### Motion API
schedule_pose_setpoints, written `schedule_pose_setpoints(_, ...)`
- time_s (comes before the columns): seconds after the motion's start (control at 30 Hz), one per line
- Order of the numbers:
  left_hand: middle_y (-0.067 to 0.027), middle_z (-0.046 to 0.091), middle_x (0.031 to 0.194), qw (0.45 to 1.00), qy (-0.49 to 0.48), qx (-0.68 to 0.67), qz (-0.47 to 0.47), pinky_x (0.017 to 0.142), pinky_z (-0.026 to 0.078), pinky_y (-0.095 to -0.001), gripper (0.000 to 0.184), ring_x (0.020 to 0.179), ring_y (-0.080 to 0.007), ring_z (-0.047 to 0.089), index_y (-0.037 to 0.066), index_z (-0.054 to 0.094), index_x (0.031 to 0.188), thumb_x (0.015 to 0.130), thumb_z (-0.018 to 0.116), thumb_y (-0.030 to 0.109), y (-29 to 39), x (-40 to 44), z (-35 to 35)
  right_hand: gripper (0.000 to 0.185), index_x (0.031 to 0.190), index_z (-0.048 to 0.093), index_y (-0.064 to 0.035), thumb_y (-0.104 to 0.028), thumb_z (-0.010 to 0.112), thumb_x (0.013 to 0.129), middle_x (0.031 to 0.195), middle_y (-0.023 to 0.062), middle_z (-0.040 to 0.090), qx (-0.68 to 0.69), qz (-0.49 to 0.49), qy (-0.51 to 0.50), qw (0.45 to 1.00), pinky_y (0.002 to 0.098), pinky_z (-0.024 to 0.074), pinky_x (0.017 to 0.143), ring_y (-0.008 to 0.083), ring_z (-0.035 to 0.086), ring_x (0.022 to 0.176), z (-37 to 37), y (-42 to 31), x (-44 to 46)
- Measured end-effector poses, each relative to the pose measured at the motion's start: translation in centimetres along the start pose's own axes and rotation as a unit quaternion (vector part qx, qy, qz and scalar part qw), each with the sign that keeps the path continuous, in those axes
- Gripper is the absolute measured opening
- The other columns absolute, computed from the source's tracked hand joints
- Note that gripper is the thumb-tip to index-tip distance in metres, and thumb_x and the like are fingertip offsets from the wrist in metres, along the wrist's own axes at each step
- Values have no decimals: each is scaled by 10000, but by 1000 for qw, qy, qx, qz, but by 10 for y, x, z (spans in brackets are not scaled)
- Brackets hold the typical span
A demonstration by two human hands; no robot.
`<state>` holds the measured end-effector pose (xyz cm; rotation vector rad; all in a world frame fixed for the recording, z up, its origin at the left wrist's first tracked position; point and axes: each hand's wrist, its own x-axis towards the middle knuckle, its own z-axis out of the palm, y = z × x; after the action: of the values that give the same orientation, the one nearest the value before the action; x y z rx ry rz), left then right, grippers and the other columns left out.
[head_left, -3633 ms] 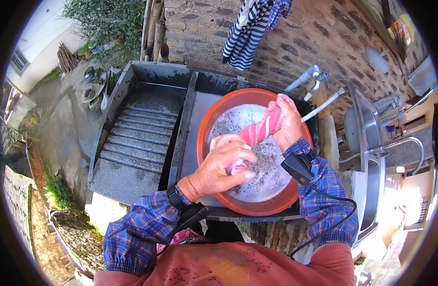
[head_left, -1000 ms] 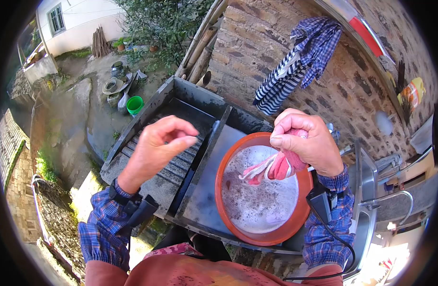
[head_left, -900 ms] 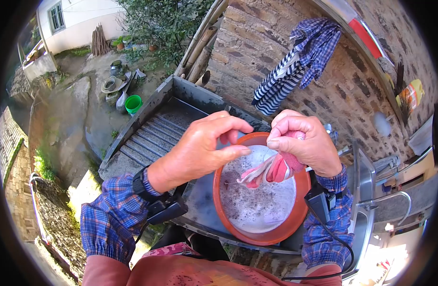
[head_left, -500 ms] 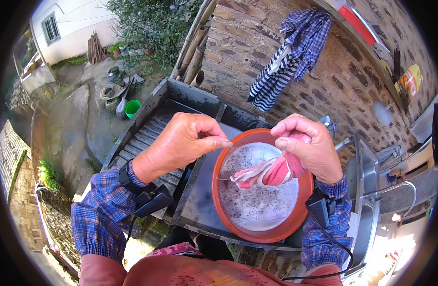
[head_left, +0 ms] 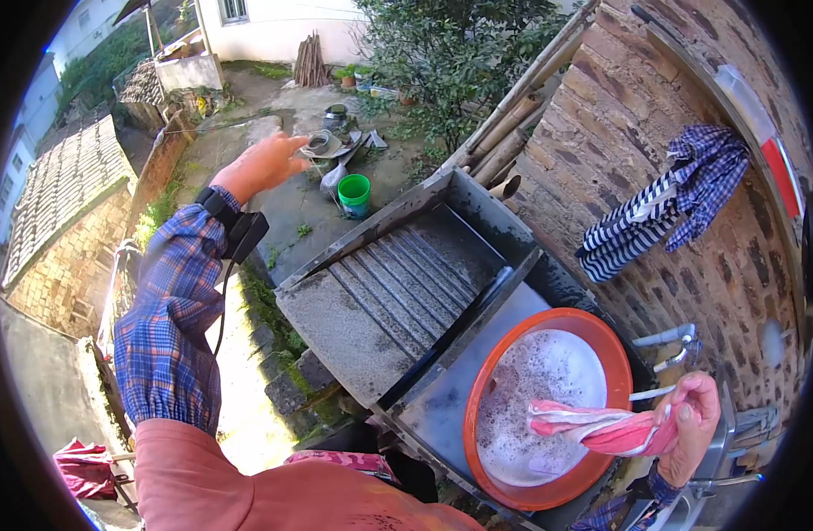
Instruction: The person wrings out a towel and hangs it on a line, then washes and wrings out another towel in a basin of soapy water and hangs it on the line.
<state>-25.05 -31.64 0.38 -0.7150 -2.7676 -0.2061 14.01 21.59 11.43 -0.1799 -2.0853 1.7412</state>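
Observation:
My left hand (head_left: 263, 166) is stretched out to the far left, past the washboard sink, with its fingers extended and nothing visible in them. My right hand (head_left: 694, 423) is closed around one end of a pink-and-white cloth (head_left: 614, 430), bunched and wet-looking. The cloth's other end hangs over the orange basin (head_left: 475, 416). Foamy, greyish water (head_left: 548, 372) fills the basin, and something pale shows under the suds near its front.
The basin stands in a stone sink beside a ridged washboard (head_left: 398, 296). A tap (head_left: 681, 341) juts from the brick wall, where striped and checked clothes (head_left: 667, 199) hang. A green bucket (head_left: 353, 193) stands on the ground beyond.
My left hand has swung from above the basin out to the left, its pinched fingers now opened. My right hand still holds the cloth, farther right. The view has turned left.

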Motion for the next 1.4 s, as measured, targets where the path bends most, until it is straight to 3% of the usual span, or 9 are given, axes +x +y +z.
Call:
schedule_pose_setpoints(0.13,-179,697,1054,843,-217,-334,-362,756,519,-409,790,899,-291,681,102,415,1464,855,645,550,-21,-22,-7,450,1082,517,-19,-262,782,811,871,40,487,1,-4,2,1000,216,468,533,117,549,612,10,3,-2)
schedule_pose_setpoints(0.23,-163,700,1070,863,-399,21,-309,773,521,-403,792,891,-272,679,125,361,1497,869,624,527,-37,-31,17,444,1093,513,-25,-267,769,822,890,47,478,-5,4,-12,1000,215,466,532,122,547,618,12,5,-1)
schedule_pose_setpoints(0.53,-47,723,1047,794,-297,-411,-336,698,562,-353,624,855,-166,690,173,284,1525,942,479,66,-38,-50,1,396,1096,499,-24,-247,731,866,900,52,477,32,14,-22,999,235,476,566,126,546,627,23,18,5)
schedule_pose_setpoints(0.63,-87,729,941,850,-397,9,-347,625,552,-300,697,692,-180,679,241,249,1542,922,490,31,-46,-57,22,387,1095,495,-23,-247,722,875,892,51,476,36,20,-40,998,237,476,571,126,545,631,26,21,8)
schedule_pose_setpoints(0.83,-128,731,881,866,-380,-166,-281,619,574,-323,711,738,-185,702,233,170,1559,955,477,19,-69,-53,23,353,1103,487,-27,-232,689,898,887,50,477,45,3,-15,999,239,480,574,125,545,633,23,23,5)
schedule_pose_setpoints(0.97,-96,734,973,828,-355,-232,-368,639,572,-329,649,785,-170,712,275,115,1555,1019,472,202,-56,-41,-18,347,1117,478,-23,-223,669,907,896,52,475,43,1,-15,999,234,472,573,124,541,638,23,14,1)
schedule_pose_setpoints(1.07,-151,708,1014,603,-19,-748,-277,663,593,-346,629,738,-186,703,219,254,1531,989,550,336,-60,-49,-34,342,1123,472,-20,-215,656,911,898,55,470,42,-19,-7,999,230,468,572,123,534,634,24,9,-2)
schedule_pose_setpoints(1.13,-155,715,955,809,-296,-251,-441,643,571,-344,742,699,-183,694,169,321,1501,926,501,602,-81,-40,-6,339,1136,463,-19,-203,642,914,912,63,461,49,-29,4,998,223,462,570,123,526,626,21,9,-5)
schedule_pose_setpoints(1.4,-127,667,685,778,-147,-452,-411,570,510,-298,965,569,-167,629,69,344,1479,868,305,815,-63,-15,-49,344,1136,460,-16,-209,646,919,906,65,465,62,-59,23,996,242,481,551,131,534,621,18,1,-12)
